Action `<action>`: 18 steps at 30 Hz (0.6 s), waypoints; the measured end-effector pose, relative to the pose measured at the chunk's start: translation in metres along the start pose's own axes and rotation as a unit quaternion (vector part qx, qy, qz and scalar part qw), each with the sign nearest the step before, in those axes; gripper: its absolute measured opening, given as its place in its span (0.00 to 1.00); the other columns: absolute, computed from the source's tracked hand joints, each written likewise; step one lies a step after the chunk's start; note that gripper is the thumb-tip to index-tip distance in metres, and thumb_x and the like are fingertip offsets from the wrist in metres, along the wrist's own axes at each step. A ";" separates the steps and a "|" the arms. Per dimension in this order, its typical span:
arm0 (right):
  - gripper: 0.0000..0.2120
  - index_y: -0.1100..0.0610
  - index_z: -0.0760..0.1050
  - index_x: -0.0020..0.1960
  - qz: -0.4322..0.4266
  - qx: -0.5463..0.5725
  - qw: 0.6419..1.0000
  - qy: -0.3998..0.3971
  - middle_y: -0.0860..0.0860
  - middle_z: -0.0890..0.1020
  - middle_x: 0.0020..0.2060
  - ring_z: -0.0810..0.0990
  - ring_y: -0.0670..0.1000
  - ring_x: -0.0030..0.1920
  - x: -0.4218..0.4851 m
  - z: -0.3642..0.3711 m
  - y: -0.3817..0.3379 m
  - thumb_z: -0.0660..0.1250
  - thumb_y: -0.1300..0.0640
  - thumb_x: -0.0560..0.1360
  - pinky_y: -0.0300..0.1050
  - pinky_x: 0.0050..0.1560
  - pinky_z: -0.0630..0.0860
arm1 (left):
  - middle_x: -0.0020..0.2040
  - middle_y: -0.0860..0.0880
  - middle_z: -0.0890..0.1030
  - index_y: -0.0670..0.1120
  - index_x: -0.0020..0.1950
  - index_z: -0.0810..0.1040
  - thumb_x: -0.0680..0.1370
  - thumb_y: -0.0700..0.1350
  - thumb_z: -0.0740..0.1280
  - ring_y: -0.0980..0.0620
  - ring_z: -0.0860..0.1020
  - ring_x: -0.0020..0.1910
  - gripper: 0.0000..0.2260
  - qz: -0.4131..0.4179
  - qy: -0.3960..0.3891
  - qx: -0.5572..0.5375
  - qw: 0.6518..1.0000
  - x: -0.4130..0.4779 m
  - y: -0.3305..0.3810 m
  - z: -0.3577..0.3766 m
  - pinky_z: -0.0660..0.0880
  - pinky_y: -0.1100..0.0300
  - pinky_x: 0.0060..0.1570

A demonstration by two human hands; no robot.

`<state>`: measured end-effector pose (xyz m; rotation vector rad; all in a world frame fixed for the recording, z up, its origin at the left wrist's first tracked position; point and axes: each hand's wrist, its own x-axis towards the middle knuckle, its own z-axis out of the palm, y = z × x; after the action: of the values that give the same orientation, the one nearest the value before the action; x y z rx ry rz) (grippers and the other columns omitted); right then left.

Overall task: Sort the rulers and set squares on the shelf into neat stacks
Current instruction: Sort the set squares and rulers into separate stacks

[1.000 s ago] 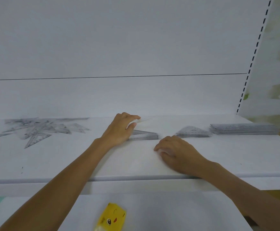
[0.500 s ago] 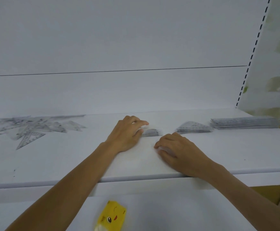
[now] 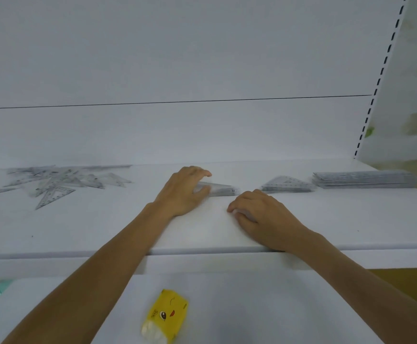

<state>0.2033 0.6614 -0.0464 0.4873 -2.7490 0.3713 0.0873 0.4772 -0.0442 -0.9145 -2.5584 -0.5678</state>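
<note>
1. Left hand (image 3: 185, 192): fingers are curled over the top of the narrow set-square stack (image 3: 218, 189) and the thumb lies along its near edge, so the hand grips it. Half a second ago the hand covered all but a short tip of the stack. A longer stretch of the pointed end shows past the thumb now.
2. Narrow set-square stack: clear plastic, lying flat on the shelf (image 3: 351, 219) at mid-depth, with its point towards the right.
3. Right hand (image 3: 259, 214): knuckles up, fingers curled under, resting on the shelf near the front edge and just right of the stack's tip. It has kept the same place and pose over the last second. The fingertips are hidden, so whether it holds anything cannot be told.
4. Second set-square stack (image 3: 287, 184): broader triangles, on the shelf beyond the right hand and apart from it, unmoved.
5. Ruler stack (image 3: 364, 180): long and level, just right of the second stack near the shelf's right end, unmoved.
6. Loose heap (image 3: 53, 184): unsorted set squares and rulers spread over the shelf's left part, well apart from both hands, unchanged.
7. Yellow packet (image 3: 165, 316): printed with a cartoon face, lying on the white lower surface (image 3: 252, 306) between the forearms.
</note>
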 end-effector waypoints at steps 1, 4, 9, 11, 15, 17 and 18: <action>0.13 0.50 0.75 0.58 0.004 0.006 1.000 -0.004 0.46 0.76 0.58 0.71 0.49 0.58 0.001 -0.001 0.001 0.56 0.56 0.78 0.46 0.59 0.68 | 0.65 0.52 0.72 0.50 0.64 0.72 0.78 0.49 0.61 0.53 0.66 0.65 0.14 -0.008 0.014 0.001 1.000 -0.003 -0.001 -0.005 0.58 0.63 0.60; 0.11 0.51 0.76 0.56 0.009 0.049 0.999 -0.012 0.47 0.77 0.56 0.71 0.48 0.57 0.004 -0.004 0.001 0.58 0.55 0.78 0.42 0.57 0.67 | 0.63 0.50 0.73 0.49 0.62 0.74 0.78 0.48 0.62 0.50 0.68 0.64 0.13 -0.049 0.063 0.003 0.997 -0.020 -0.008 -0.029 0.62 0.59 0.62; 0.12 0.55 0.75 0.60 -0.055 0.156 0.984 0.059 0.51 0.78 0.55 0.74 0.50 0.56 0.040 -0.001 -0.042 0.61 0.56 0.77 0.40 0.57 0.67 | 0.61 0.49 0.75 0.49 0.61 0.75 0.77 0.49 0.63 0.48 0.69 0.62 0.14 -0.132 0.123 0.068 0.981 -0.087 -0.026 -0.082 0.63 0.57 0.59; 0.14 0.55 0.73 0.61 -0.092 0.170 0.979 0.067 0.52 0.78 0.55 0.74 0.51 0.56 0.065 0.002 -0.076 0.62 0.56 0.77 0.44 0.59 0.69 | 0.59 0.49 0.76 0.48 0.60 0.76 0.76 0.48 0.64 0.48 0.71 0.60 0.13 -0.169 0.131 0.083 0.973 -0.120 -0.031 -0.105 0.64 0.58 0.59; 0.15 0.56 0.71 0.62 -0.131 0.204 0.968 0.066 0.52 0.77 0.56 0.75 0.52 0.56 0.110 0.009 -0.137 0.62 0.56 0.76 0.49 0.59 0.71 | 0.55 0.48 0.79 0.46 0.60 0.77 0.77 0.45 0.65 0.50 0.75 0.52 0.12 -0.215 0.133 0.061 0.966 -0.172 -0.040 -0.140 0.70 0.57 0.54; 0.15 0.56 0.71 0.62 -0.135 0.215 0.966 0.055 0.52 0.77 0.56 0.75 0.52 0.56 0.131 0.019 -0.167 0.61 0.56 0.76 0.49 0.59 0.72 | 0.54 0.47 0.80 0.46 0.60 0.77 0.78 0.43 0.63 0.49 0.76 0.52 0.12 -0.227 0.130 0.061 0.963 -0.193 -0.052 -0.154 0.71 0.56 0.54; 0.15 0.56 0.71 0.62 -0.133 0.215 0.966 0.047 0.52 0.77 0.57 0.75 0.52 0.56 0.139 0.024 -0.182 0.61 0.56 0.76 0.50 0.58 0.72 | 0.54 0.47 0.80 0.45 0.60 0.77 0.78 0.42 0.61 0.48 0.75 0.53 0.11 -0.231 0.130 0.068 0.962 -0.202 -0.062 -0.159 0.70 0.56 0.54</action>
<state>0.1402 0.4492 0.0165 0.9072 -2.4627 0.9017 0.2242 0.2530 -0.0166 -0.1730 -2.5269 -0.5828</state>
